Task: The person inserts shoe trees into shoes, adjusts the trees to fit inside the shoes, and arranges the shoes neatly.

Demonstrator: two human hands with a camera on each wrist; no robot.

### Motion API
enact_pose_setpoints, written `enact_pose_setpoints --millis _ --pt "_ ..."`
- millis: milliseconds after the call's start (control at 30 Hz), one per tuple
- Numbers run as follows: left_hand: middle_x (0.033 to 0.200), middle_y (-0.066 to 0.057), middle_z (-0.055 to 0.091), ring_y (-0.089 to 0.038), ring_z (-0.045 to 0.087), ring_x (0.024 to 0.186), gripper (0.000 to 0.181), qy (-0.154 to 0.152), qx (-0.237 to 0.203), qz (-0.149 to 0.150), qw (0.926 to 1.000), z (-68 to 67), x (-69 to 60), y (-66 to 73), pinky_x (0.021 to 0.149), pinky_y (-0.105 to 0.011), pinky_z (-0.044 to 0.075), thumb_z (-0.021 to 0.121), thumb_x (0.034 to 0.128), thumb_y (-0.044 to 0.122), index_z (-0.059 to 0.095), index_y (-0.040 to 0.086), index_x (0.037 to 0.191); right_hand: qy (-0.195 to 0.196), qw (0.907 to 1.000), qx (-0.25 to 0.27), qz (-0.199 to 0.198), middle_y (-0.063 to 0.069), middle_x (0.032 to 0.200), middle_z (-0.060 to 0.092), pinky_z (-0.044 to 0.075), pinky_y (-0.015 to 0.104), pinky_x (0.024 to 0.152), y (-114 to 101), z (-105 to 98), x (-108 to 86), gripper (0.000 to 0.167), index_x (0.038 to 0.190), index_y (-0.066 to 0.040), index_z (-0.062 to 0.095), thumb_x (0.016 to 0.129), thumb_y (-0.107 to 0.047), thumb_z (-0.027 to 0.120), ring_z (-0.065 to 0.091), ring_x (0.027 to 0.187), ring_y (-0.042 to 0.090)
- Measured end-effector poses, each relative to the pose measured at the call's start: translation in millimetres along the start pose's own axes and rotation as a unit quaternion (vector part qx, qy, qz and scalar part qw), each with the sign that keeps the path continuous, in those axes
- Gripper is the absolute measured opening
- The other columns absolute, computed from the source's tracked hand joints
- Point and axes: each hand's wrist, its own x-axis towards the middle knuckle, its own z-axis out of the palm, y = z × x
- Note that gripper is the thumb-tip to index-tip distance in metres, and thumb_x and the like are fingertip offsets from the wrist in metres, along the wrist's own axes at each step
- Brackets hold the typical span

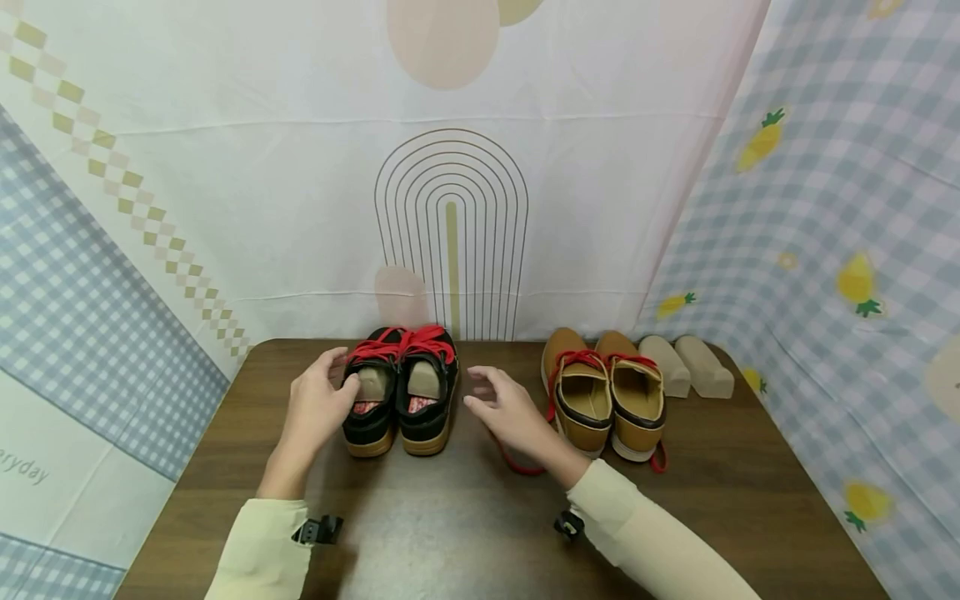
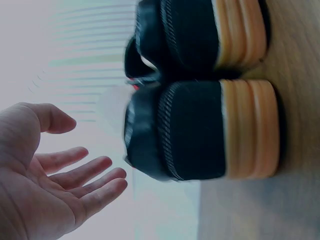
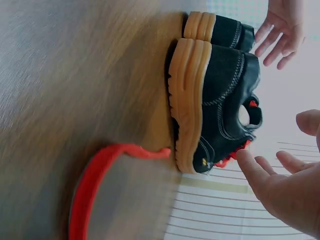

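A pair of black sneakers stands side by side at the table's back edge, heels toward me: the left sneaker (image 1: 367, 432) and the right sneaker (image 1: 425, 425). Red laces (image 1: 426, 343) cross their tops, and a beige block (image 1: 423, 380) sits inside each opening. My left hand (image 1: 318, 404) hovers by the left sneaker's outer side, thumb near its opening; in the left wrist view its loosely bent fingers (image 2: 97, 170) hold nothing. On the other side, my right hand (image 1: 510, 412) is held in the air, apart from the right sneaker, its palm empty in the right wrist view.
Tan shoes (image 1: 637, 437) with red laces stand right of my right hand. Two beige blocks (image 1: 701, 367) lie beyond them at the back right. A loose red lace (image 3: 95, 185) trails on the brown table (image 1: 420, 533). Patterned cloth (image 1: 315, 208) hangs behind.
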Motion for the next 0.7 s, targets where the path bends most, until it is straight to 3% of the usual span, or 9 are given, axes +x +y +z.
enact_pose_setpoints --millis 267,467,700 --pt "0.134 -0.022 0.066 -0.038 0.063 0.123 0.046 0.013 -0.015 0.058 0.9981 7.0 -3.7 18.8 0.101 -0.055 0.050 0.065 0.1003 0.024 0.058 0.004 0.142 0.003 0.9978 -0.036 -0.055 0.008 0.139 0.059 0.054 0.041 0.103 3.1 -25.2 -16.8 0.047 0.145 -0.013 0.055 0.100 -0.018 0.069 0.061 0.129 0.031" --pt "0.146 -0.020 0.058 -0.039 0.055 0.135 0.058 -0.014 0.010 0.101 0.9947 19.5 -9.9 30.0 0.109 -0.058 0.045 0.065 0.1014 0.035 0.052 0.005 0.149 0.011 0.9915 -0.075 -0.106 0.011 0.140 0.059 0.055 0.043 0.100 9.6 -45.5 -27.6 0.046 0.143 -0.010 0.056 0.099 -0.015 0.070 0.062 0.127 0.033" --pt "0.151 -0.021 0.053 -0.041 0.048 0.142 0.065 -0.034 0.050 0.158 0.9856 37.5 -16.7 40.9 0.115 -0.059 0.039 0.068 0.0986 0.038 0.050 0.004 0.150 0.023 0.9823 -0.147 -0.114 0.010 0.136 0.062 0.057 0.044 0.096 20.2 -74.4 -42.1 0.046 0.143 -0.013 0.057 0.099 -0.017 0.071 0.065 0.122 0.030"
